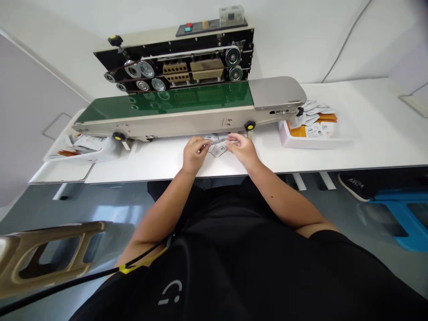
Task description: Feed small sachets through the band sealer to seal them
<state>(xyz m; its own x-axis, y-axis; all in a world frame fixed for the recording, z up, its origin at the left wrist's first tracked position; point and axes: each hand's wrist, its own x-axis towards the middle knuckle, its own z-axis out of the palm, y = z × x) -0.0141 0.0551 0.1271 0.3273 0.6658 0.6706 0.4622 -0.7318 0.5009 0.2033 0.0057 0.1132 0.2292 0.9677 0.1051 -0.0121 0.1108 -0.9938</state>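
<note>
In front of the sealing machine's conveyor, my left hand (194, 154) and my right hand (244, 150) pinch the two ends of a small sachet (219, 141). It is held nearly edge-on, so its face and contents do not show. Just under it, more white printed sachets (219, 151) lie on the white table, partly covered by my hands. Both hands have their fingers closed at the sachet's edges, close to the table's front side.
A band sealer with a green conveyor belt (167, 103) spans the table behind my hands. One white bin (309, 142) of orange and white packets stands at right, another bin (110, 149) at left. A brown stool (85, 254) and a blue stool (389, 209) flank me.
</note>
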